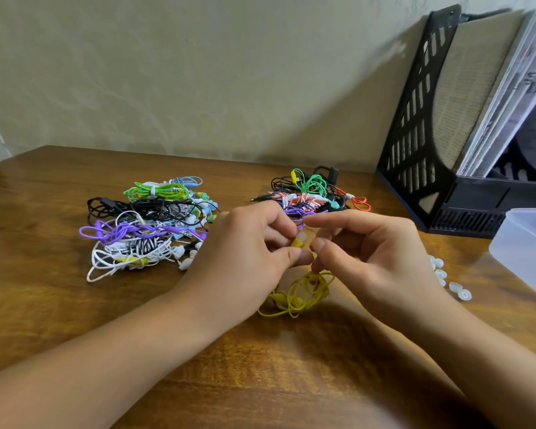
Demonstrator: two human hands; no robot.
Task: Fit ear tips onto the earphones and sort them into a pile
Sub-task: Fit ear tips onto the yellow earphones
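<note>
Both hands pinch one yellow earbud (298, 242): left hand (248, 255), right hand (372, 258); its cord (300, 294) dangles (print on the filed papers (508, 97) is unreadable).

Two bare forearms enter from the lower corners, sleeveless in view; left hand (248, 252) and right hand (375, 258) wear no rings

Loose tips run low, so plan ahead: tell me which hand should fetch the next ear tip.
Right hand. The loose translucent silicone ear tips lie just beyond its wrist, while the left hand pinches the yellow earbud.
</note>
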